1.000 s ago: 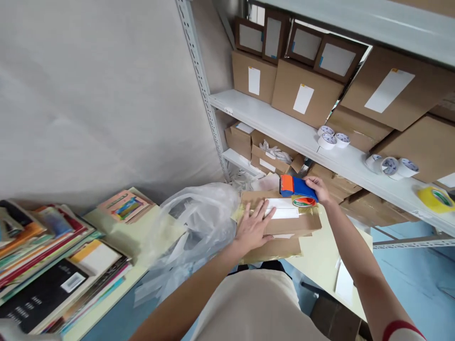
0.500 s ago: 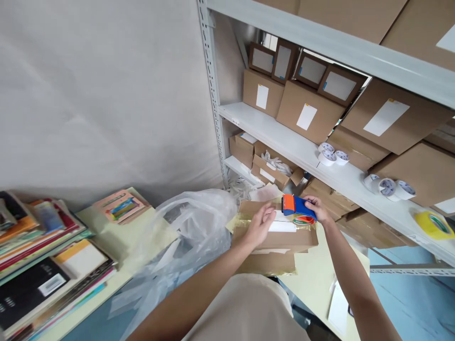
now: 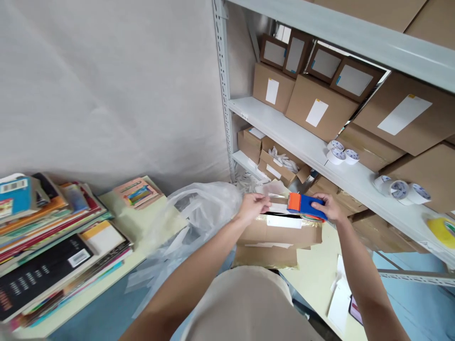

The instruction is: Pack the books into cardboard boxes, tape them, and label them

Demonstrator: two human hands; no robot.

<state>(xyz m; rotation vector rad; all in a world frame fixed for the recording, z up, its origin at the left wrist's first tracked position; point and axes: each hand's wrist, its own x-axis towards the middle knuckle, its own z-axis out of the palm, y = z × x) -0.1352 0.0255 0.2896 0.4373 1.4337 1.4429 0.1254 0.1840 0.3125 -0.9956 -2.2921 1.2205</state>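
Observation:
A flat brown cardboard parcel (image 3: pixel 280 233) with a white label lies on a pale yellow table (image 3: pixel 313 274) in front of me, on top of another brown packet (image 3: pixel 266 256). My right hand (image 3: pixel 329 208) grips a blue and orange tape dispenser (image 3: pixel 304 204) at the parcel's far edge. My left hand (image 3: pixel 254 206) is at the far left corner of the parcel, fingers curled and pinched on what looks like the tape's end. Clear tape shines on the parcel's top.
A crumpled clear plastic bag (image 3: pixel 192 222) lies left of the parcel. Stacks of books (image 3: pixel 46 246) cover the table at left. A metal shelf unit (image 3: pixel 313 147) behind holds labelled cardboard boxes, white tape rolls (image 3: pixel 339 154) and a yellow roll (image 3: pixel 442 229). Papers (image 3: pixel 337 303) lie at right.
My left hand has lifted off the parcel's top and moved to its far left corner, closing into a pinch. The tape dispenser stays at the far edge. My head has turned slightly left.

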